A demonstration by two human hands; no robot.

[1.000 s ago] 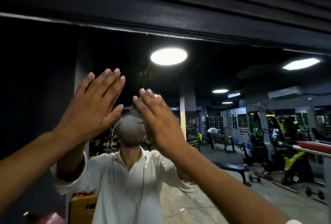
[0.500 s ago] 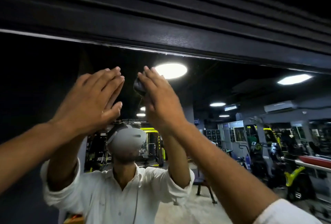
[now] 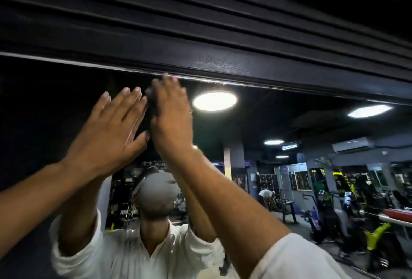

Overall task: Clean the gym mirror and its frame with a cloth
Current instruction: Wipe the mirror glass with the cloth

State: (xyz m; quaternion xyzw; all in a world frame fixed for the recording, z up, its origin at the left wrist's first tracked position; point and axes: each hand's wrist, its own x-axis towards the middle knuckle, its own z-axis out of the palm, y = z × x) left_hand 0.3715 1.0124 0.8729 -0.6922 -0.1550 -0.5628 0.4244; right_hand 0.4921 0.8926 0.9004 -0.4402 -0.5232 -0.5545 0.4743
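The big gym mirror (image 3: 289, 127) fills the lower view, under a dark ribbed frame (image 3: 223, 64) that runs across the top. My right hand (image 3: 171, 111) is raised high and presses a dark cloth (image 3: 151, 100) flat against the glass, fingertips touching the frame's lower edge. Only a small dark bit of the cloth shows beside the palm. My left hand (image 3: 113, 127) rests flat on the mirror just left of it, fingers spread and empty. My reflection in a white shirt shows below.
The mirror reflects round ceiling lights (image 3: 214, 101), a pillar (image 3: 231, 162), exercise machines (image 3: 334, 211) at the right and a person bending over far back (image 3: 265, 196). A red padded bar (image 3: 399, 214) sticks in from the right edge.
My right hand has slid the cloth upward from face height to the mirror's top edge. My left hand rose a little with it, and my view tilted up.
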